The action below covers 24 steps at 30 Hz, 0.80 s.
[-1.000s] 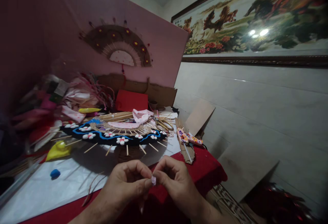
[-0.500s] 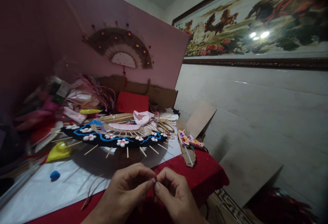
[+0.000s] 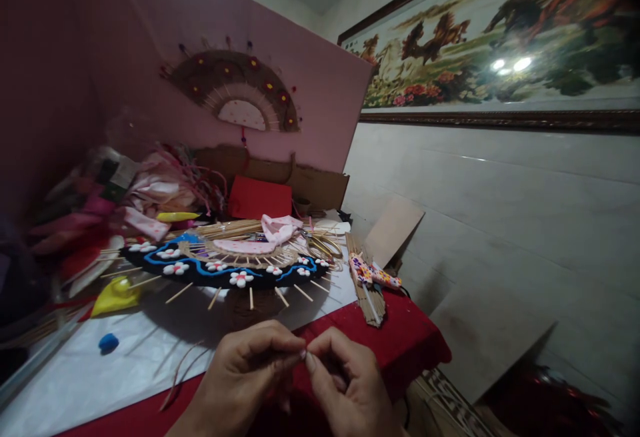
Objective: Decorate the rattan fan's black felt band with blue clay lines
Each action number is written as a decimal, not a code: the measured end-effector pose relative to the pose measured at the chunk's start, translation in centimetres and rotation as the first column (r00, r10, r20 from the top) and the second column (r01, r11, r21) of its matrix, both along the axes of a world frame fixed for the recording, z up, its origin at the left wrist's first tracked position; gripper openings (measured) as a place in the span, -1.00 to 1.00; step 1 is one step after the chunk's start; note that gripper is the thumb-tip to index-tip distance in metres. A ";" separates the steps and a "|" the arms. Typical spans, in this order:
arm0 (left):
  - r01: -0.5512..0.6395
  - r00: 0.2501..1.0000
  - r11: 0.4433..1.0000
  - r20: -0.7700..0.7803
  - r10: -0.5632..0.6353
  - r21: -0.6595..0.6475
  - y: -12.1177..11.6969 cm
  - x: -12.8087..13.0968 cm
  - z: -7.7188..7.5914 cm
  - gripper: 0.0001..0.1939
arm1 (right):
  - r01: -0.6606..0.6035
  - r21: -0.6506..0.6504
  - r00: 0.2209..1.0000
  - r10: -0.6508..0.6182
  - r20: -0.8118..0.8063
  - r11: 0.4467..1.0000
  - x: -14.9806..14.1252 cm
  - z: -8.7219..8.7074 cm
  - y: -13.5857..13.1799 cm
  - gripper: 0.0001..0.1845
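Observation:
My left hand [image 3: 253, 373] and my right hand [image 3: 345, 380] meet at the fingertips above the table's front edge. Both are closed in a pinch, thumb against forefinger. A tiny pale bit shows between the tips, too small to name. Beyond them lies a black fan-shaped piece [image 3: 200, 278] with white flowers, a blue wavy line and thin sticks jutting from its rim. A blue lump [image 3: 108, 343] sits on the white sheet [image 3: 75, 383] to the left, near a yellow packet [image 3: 116, 295].
Scissors with gold handles [image 3: 324, 245] lie behind the fan piece. A flower-patterned glue gun [image 3: 373, 271] rests on cardboard [image 3: 373, 313] at right. Bags and pink cloth [image 3: 160, 187] pile up at back left. A finished brown fan [image 3: 227, 70] hangs on the pink board.
The fingertips of both hands have shifted slightly and still meet in a pinch. My right hand has moved a little to the right. Things on the table have stayed put.

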<state>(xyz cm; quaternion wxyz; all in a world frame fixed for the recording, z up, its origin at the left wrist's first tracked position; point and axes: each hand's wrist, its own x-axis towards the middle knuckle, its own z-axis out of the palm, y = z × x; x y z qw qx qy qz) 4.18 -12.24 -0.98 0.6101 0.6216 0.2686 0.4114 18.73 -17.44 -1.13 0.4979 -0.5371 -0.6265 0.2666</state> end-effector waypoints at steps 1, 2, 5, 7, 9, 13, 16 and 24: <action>0.003 1.000 1.000 0.011 -0.003 0.014 0.0 0.0 0.0 -0.79 | 0.026 0.065 0.998 -0.029 0.052 0.998 0.0 -0.1 0.0 -0.77; 0.005 1.000 1.000 0.013 -0.005 0.029 0.1 -0.1 0.0 -0.80 | 0.046 0.138 0.993 -0.061 0.106 0.989 -0.1 -0.2 0.0 -0.78; -0.020 1.000 0.994 -0.004 0.020 0.109 0.1 -0.2 0.1 -0.85 | 0.062 0.370 0.962 -0.154 0.224 0.927 0.0 -0.7 0.3 -0.83; -0.044 0.998 0.977 -0.033 0.052 0.210 0.0 -0.4 0.3 -0.85 | 0.032 0.506 0.942 -0.196 0.273 0.862 0.1 -1.0 0.6 -0.85; -0.060 0.991 0.951 -0.093 0.092 0.302 -0.1 -0.5 0.5 -0.86 | -0.011 0.586 0.926 -0.213 0.312 0.810 0.3 -1.0 0.8 -0.85; -0.060 0.967 0.908 -0.202 0.156 0.416 -0.6 -1.0 1.1 -0.85 | -0.063 0.638 0.903 -0.229 0.364 0.767 0.4 -1.0 1.0 -0.85; -0.071 0.956 0.861 -0.212 0.203 0.504 -0.8 -1.2 1.3 -0.87 | -0.074 0.666 0.879 -0.267 0.395 0.742 0.1 -1.0 0.8 -0.85; -0.177 0.969 0.916 -0.101 0.226 0.359 -0.8 -1.5 2.1 -0.93 | -0.245 0.704 0.775 -0.301 0.555 0.667 0.9 1.3 0.7 -0.81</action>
